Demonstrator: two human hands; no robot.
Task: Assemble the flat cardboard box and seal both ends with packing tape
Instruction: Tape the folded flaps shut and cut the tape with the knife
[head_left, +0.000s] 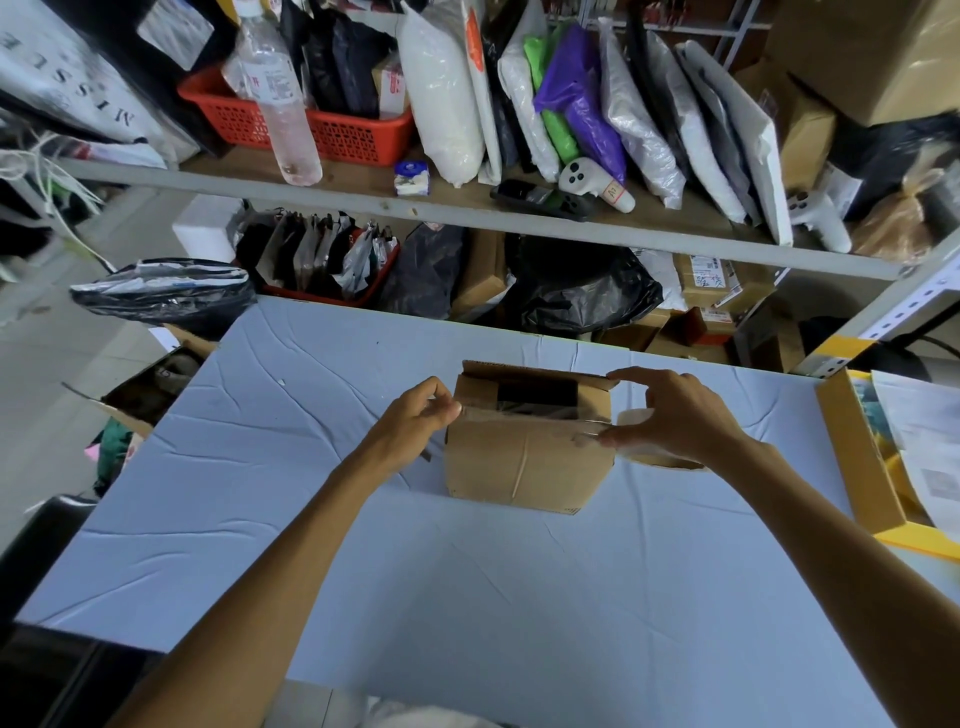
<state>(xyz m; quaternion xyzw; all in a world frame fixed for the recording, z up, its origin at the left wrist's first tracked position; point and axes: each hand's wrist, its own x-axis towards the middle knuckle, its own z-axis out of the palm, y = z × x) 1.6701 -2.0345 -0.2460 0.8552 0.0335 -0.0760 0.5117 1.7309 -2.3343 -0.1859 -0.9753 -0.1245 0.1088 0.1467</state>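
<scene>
A small brown cardboard box (524, 462) stands on the pale blue table (467, 582), its top partly open with a dark gap between the flaps. A strip of clear tape (540, 418) stretches across the box's upper edge. My left hand (421, 415) pinches the tape's end at the box's left top corner. At the box's right side my right hand (675, 415) grips the tape roll (636, 418), thumb pressed on the box's right edge and index finger reaching over the far flap.
A metal shelf (467, 208) crowded with bags, a water bottle (280, 104) and a red basket (322, 124) stands behind the table. A yellow-edged cardboard tray (857, 457) with papers lies at the right. Parcels and black bags sit below the shelf.
</scene>
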